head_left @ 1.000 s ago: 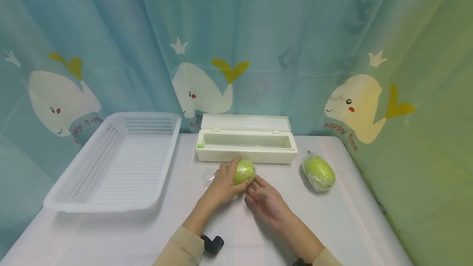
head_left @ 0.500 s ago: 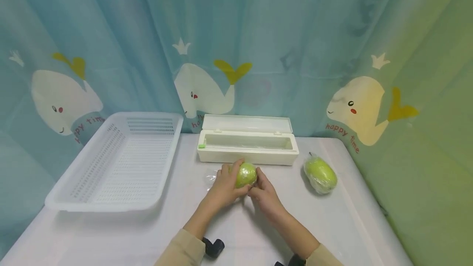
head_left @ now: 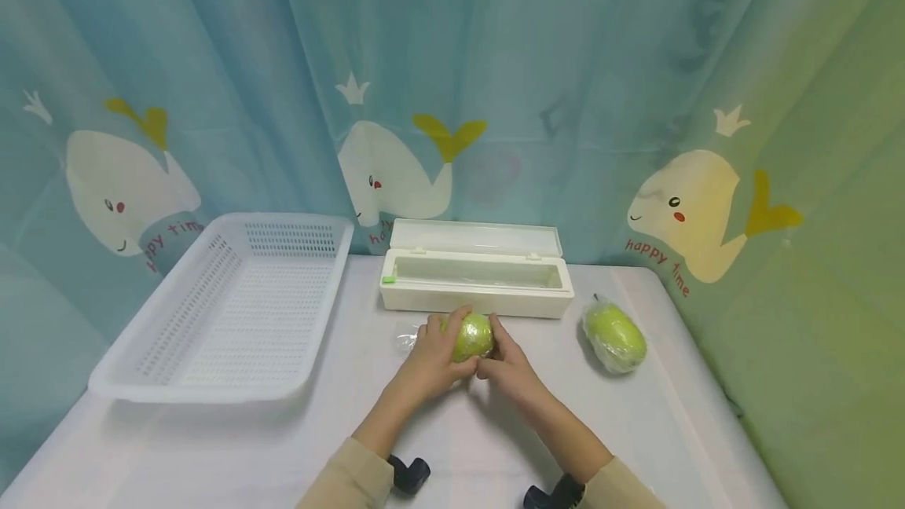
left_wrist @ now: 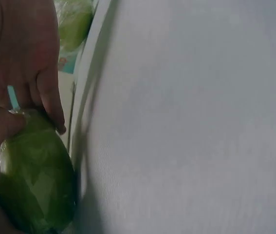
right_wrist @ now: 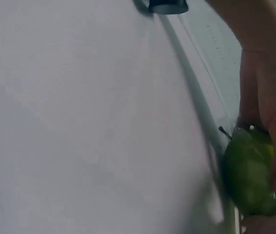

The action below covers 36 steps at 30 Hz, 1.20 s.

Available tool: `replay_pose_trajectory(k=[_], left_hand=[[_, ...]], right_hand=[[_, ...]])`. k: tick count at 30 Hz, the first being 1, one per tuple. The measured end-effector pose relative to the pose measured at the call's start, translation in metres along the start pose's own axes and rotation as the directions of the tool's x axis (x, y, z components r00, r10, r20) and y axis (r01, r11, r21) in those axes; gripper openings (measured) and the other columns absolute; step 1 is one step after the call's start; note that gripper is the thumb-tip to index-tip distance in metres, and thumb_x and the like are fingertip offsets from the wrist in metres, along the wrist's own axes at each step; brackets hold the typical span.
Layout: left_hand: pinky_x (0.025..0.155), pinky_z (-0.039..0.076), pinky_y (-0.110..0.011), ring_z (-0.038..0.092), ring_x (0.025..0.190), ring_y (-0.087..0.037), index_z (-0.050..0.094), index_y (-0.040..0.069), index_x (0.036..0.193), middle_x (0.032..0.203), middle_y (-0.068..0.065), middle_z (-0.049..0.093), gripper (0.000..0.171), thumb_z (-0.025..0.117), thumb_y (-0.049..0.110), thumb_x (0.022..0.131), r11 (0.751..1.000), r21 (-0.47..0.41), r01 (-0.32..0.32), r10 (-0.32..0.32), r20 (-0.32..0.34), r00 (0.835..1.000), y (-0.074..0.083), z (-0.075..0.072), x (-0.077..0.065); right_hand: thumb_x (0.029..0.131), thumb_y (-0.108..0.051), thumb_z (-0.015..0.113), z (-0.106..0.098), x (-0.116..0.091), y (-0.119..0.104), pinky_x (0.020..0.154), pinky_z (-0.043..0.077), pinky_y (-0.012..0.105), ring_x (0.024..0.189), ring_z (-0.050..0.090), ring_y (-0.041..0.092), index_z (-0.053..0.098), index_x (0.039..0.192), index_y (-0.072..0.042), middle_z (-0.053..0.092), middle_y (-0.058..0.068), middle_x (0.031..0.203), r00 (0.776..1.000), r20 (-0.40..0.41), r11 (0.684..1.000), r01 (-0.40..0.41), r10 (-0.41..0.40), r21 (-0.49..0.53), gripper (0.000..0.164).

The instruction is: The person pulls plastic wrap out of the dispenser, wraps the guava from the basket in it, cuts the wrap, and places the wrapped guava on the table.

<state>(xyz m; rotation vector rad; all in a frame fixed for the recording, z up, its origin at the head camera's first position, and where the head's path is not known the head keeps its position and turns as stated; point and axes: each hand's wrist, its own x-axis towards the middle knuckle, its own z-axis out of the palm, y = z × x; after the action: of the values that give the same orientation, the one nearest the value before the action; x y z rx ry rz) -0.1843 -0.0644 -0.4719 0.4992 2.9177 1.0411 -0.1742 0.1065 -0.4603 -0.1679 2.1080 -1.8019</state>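
A green pear (head_left: 472,338) in clear cling film lies between both hands, in front of a long white box. My left hand (head_left: 433,356) grips its left side, thumb in front and fingers over the top. At the right end, my right hand (head_left: 511,368) pinches the wrapped fruit with thumb and fingers. In the left wrist view the right hand (left_wrist: 26,58) reaches down to the end of the pear (left_wrist: 35,175). A dark stem shows at the pear's other end (right_wrist: 247,170) in the right wrist view. Loose film (head_left: 406,338) sticks out to the left.
Behind the hands stands the white cling film box (head_left: 474,301), lid (head_left: 475,237) raised. A second wrapped pear (head_left: 615,336) lies to the right. On the left is a white perforated basket (head_left: 304,360). A curtain (head_left: 523,100) hangs behind the table.
The right hand has turned from loosely held beneath the pear's right end to pinching that end. The left hand keeps its grip. The view has shifted slightly.
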Motion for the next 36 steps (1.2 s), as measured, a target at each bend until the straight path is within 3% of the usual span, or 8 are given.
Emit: replay_pose_trajectory(k=[7,12,14,19,23,28,33,36], left_hand=[[0.082,0.051,-0.047,0.047,0.104,-0.03,0.033,0.024,0.154,0.127,-0.021,0.045,0.083,0.076,0.04,0.085,0.999,-0.049,-0.019,0.019,0.014,1.0,-0.007,0.0,-0.003],[0.078,0.049,-0.045,0.046,0.101,-0.03,0.033,0.022,0.153,0.126,-0.022,0.045,0.082,0.075,0.039,0.085,0.999,-0.039,-0.033,0.034,0.008,0.999,-0.009,0.0,-0.003],[0.078,0.049,-0.044,0.046,0.1,-0.03,0.033,0.023,0.153,0.125,-0.022,0.045,0.081,0.074,0.039,0.085,0.999,-0.016,-0.033,0.033,-0.003,0.999,-0.008,0.0,-0.003],[0.08,0.049,-0.045,0.047,0.102,-0.033,0.035,0.023,0.152,0.125,-0.021,0.045,0.082,0.077,0.039,0.083,0.998,0.042,-0.049,0.05,-0.034,0.998,-0.006,0.003,-0.002],[0.083,0.05,-0.047,0.05,0.107,-0.038,0.035,0.022,0.151,0.128,-0.023,0.045,0.083,0.078,0.04,0.082,0.988,0.133,-0.074,0.084,-0.069,0.994,-0.002,0.007,-0.002],[0.083,0.051,-0.047,0.051,0.104,-0.038,0.035,0.019,0.151,0.127,-0.026,0.046,0.084,0.079,0.041,0.083,0.981,0.187,-0.055,0.075,-0.101,0.992,0.001,0.008,-0.004],[0.084,0.051,-0.047,0.052,0.103,-0.039,0.031,0.016,0.154,0.126,-0.029,0.046,0.088,0.076,0.045,0.085,0.978,0.201,-0.056,0.07,-0.063,0.996,0.005,0.005,-0.003],[0.085,0.052,-0.048,0.052,0.104,-0.041,0.028,0.014,0.156,0.127,-0.032,0.046,0.093,0.075,0.045,0.083,0.976,0.207,-0.069,0.079,-0.043,0.996,0.008,0.002,-0.004]], right_hand=[[0.074,0.007,0.051,-0.01,0.0,0.0,0.119,0.011,0.058,0.151,0.0,0.045,0.0,0.161,-0.013,-0.004,0.022,0.165,1.0,-0.003,0.995,-0.021,0.021,0.093,0.103],[0.073,0.009,0.053,-0.004,0.003,0.004,0.114,0.032,0.045,0.152,0.004,0.039,-0.007,0.16,-0.012,-0.01,0.018,0.166,0.996,0.092,0.998,0.003,-0.009,0.059,0.108],[0.072,0.01,0.052,-0.003,0.004,0.006,0.116,0.03,0.044,0.152,0.0,0.037,-0.009,0.16,-0.012,-0.014,0.017,0.165,0.993,0.12,0.994,0.009,-0.022,0.105,0.109],[0.07,0.01,0.05,-0.008,0.002,0.005,0.12,0.0,0.057,0.151,-0.015,0.039,-0.011,0.16,-0.015,-0.02,0.017,0.164,0.995,0.1,0.979,0.002,-0.023,0.204,0.111],[0.07,0.008,0.054,-0.006,0.0,0.004,0.119,0.02,0.052,0.152,-0.009,0.036,-0.011,0.16,-0.016,-0.016,0.015,0.165,0.995,0.098,0.994,-0.005,-0.005,0.106,0.114],[0.074,0.008,0.052,0.007,-0.013,-0.002,0.117,0.025,0.047,0.152,-0.003,0.035,-0.018,0.158,-0.013,-0.017,0.017,0.165,0.995,0.101,0.988,-0.025,0.01,0.151,0.111],[0.084,0.007,0.045,0.013,-0.034,-0.016,0.121,0.005,0.057,0.151,-0.017,0.035,-0.027,0.153,-0.006,-0.027,0.016,0.162,0.987,0.161,0.968,-0.041,0.0,0.247,0.101],[0.085,0.006,0.047,0.014,-0.046,-0.027,0.12,0.009,0.054,0.151,0.001,0.033,-0.032,0.151,-0.011,-0.025,0.019,0.162,0.98,0.197,0.951,-0.078,0.018,0.301,0.105]])
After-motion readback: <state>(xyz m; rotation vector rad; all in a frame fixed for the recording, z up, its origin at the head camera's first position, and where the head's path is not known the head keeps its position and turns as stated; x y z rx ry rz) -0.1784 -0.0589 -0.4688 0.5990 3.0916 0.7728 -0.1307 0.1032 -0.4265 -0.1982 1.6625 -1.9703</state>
